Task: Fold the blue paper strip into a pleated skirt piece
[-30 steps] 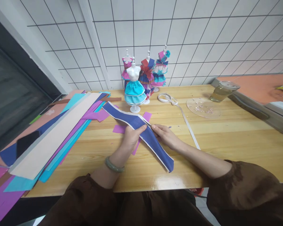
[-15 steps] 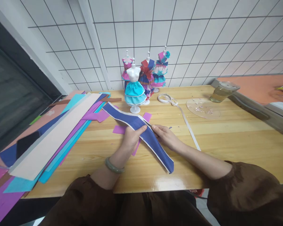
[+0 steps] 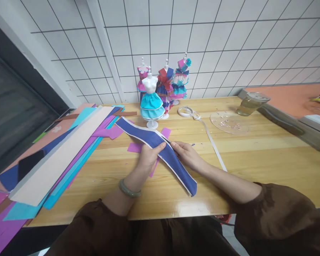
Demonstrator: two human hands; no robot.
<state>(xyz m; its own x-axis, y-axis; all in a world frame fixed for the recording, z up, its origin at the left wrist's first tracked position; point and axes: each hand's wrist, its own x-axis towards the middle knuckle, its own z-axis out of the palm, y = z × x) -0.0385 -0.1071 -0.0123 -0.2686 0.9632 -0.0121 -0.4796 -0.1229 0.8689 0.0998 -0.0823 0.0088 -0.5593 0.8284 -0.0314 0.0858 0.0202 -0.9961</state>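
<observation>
A dark blue strip point(image 3: 134, 131) with white edging is held above the table at a slant. My left hand point(image 3: 148, 156) grips it near the middle, thumb pressed on top. On the strip's upper white edge, my right hand point(image 3: 185, 153) pinches a slim dark pointed tool point(image 3: 164, 138), its tip lying along that edge. My fingers hide most of the tool, so I cannot tell its kind. Beneath the strip lie purple pieces point(image 3: 134, 147). Just behind stands a small white mannequin point(image 3: 150, 84) in a turquoise tiered skirt point(image 3: 151, 103).
Other dressed mannequins point(image 3: 180, 76) stand against the tiled wall. Long coloured strips point(image 3: 66, 149) and a black phone point(image 3: 29, 163) lie at left. A white ribbon roll point(image 3: 186, 111) trails its ribbon rightward. A clear dish point(image 3: 229, 124) and a cup point(image 3: 249, 106) sit at right.
The view has shifted very slightly. Both hands, the blue strip and the dark tool stay almost exactly where they were.
</observation>
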